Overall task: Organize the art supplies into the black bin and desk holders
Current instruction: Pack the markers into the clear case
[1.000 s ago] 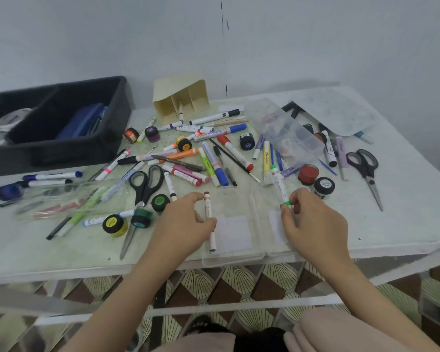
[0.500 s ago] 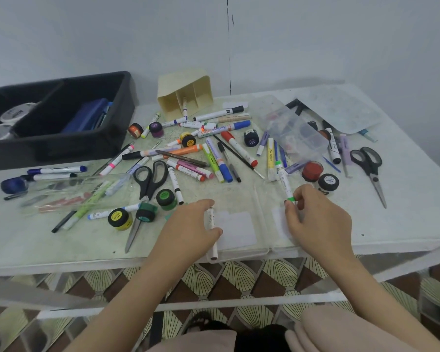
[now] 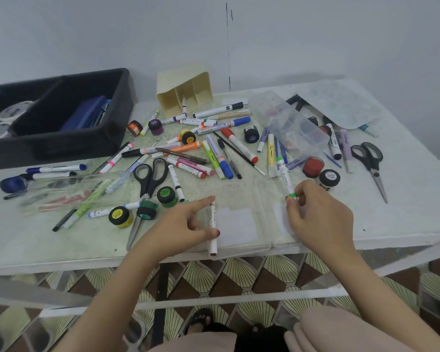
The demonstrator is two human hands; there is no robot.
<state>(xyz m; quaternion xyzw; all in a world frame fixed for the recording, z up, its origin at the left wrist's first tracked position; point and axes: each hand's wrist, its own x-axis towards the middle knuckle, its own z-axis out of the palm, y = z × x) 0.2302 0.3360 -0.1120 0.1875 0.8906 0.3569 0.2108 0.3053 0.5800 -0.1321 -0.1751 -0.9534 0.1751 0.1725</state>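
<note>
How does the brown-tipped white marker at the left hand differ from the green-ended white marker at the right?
The brown-tipped white marker sits between forefinger and thumb of the left hand; the green-ended white marker is pinched at its near end by the right hand. The former lies nearer the table edge. Both are white-barrelled.

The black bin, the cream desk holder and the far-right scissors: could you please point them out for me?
black bin (image 3: 69,146), head view, on its front wall.
cream desk holder (image 3: 182,76), head view, on its upper outer wall.
far-right scissors (image 3: 372,167), head view, where the black handles meet.
</note>
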